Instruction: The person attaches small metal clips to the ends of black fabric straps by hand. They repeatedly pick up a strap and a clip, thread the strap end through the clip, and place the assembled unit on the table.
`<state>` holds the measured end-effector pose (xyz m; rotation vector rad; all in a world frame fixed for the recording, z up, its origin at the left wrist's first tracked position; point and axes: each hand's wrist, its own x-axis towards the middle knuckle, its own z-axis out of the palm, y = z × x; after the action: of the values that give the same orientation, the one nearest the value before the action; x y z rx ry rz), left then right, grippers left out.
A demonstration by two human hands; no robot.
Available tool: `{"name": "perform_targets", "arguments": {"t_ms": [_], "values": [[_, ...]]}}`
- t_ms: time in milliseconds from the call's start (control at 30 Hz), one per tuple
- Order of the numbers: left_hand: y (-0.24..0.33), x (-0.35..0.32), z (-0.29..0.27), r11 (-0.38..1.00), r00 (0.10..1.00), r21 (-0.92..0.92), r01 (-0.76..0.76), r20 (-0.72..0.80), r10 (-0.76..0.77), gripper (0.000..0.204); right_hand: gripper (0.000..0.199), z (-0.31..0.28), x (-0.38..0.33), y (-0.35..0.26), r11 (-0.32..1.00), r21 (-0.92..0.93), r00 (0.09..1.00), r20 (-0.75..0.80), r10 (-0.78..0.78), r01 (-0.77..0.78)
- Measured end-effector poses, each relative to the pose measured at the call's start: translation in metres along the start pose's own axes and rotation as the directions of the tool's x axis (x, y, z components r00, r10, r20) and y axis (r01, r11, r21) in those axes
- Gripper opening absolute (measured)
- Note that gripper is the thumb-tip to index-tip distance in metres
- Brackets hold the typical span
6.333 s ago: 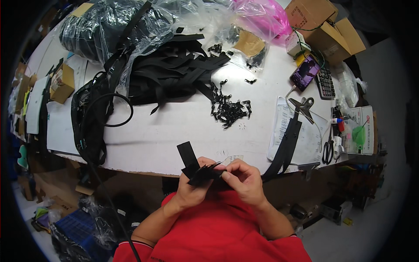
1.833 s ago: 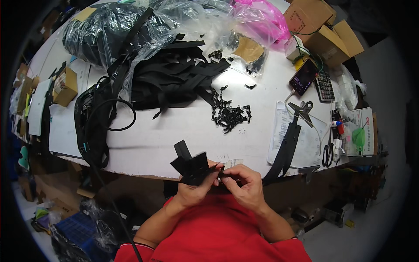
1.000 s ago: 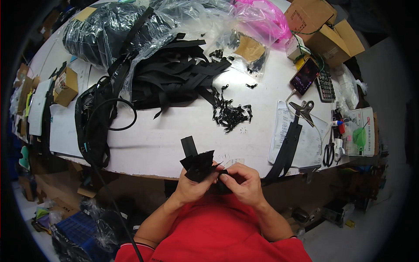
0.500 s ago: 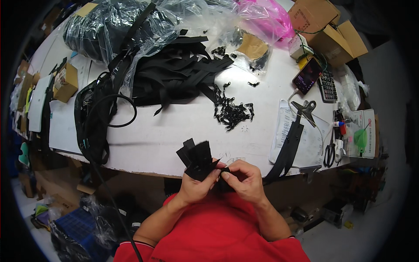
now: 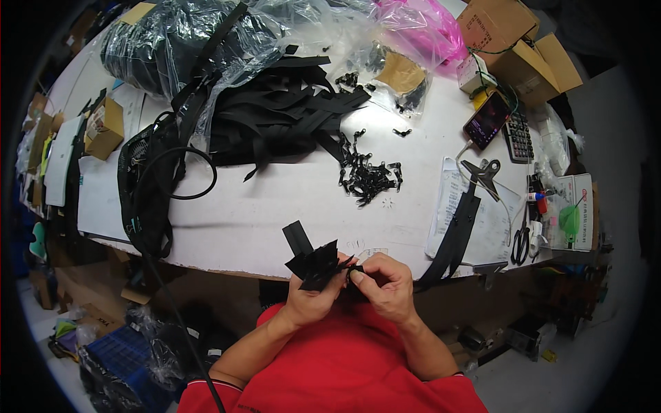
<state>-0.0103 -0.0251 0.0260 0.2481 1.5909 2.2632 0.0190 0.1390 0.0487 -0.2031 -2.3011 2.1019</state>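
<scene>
Close to my body, at the table's front edge, my left hand [image 5: 308, 301] grips a bunch of black fabric strips [image 5: 315, 263], whose ends fan out above the thumb. Right beside it, my right hand [image 5: 387, 286] is closed in a pinch at the bunch's right side. Something small and black shows at its thumb tip, but the fingers hide what it is. Farther off lie a pile of small black shiny clip-like pieces [image 5: 368, 180] and a large heap of black strips [image 5: 275, 117].
Black strips in a bulldog clip [image 5: 484, 177] hang over the right front edge, on papers [image 5: 441, 217]. Scissors [image 5: 520, 244], a phone [image 5: 487, 118] and a calculator [image 5: 518, 138] lie at right. A black cable [image 5: 165, 292] runs down from a mesh pouch [image 5: 144, 186] at left.
The bunch of strips has tilted and shifted slightly in my left hand, with one strip standing apart at the left. My right hand keeps its pinch almost in place.
</scene>
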Motion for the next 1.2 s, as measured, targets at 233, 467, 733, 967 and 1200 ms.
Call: {"name": "perform_targets", "arguments": {"t_ms": [233,467,733,967,1200], "values": [[0.0,-0.002,-0.003,0.999,0.999,-0.018,0.048,-0.013,-0.048,0.021,0.01,-0.005,0.004,-0.006,0.996,-0.081,0.997,0.067,0.035,-0.029],[-0.007,-0.003,-0.006,0.997,1.0,0.08,-0.007,-0.029,0.009,0.021,0.009,0.003,-0.004,-0.007,0.993,-0.063,0.995,0.019,0.1,-0.099],[-0.009,-0.007,-0.001,0.968,0.973,0.172,-0.184,-0.111,0.205,0.025,0.006,-0.002,0.006,0.011,0.978,-0.063,0.979,0.064,-0.194,0.198],[-0.005,-0.007,-0.009,0.987,0.994,0.138,-0.079,-0.068,0.089,0.025,0.006,-0.003,0.002,0.011,0.996,0.058,0.991,0.112,-0.075,0.069],[-0.006,0.005,-0.017,0.999,0.998,-0.01,0.043,0.052,-0.043,0.018,0.005,0.003,-0.001,0.017,0.997,0.069,0.999,0.049,-0.02,0.017]]}}
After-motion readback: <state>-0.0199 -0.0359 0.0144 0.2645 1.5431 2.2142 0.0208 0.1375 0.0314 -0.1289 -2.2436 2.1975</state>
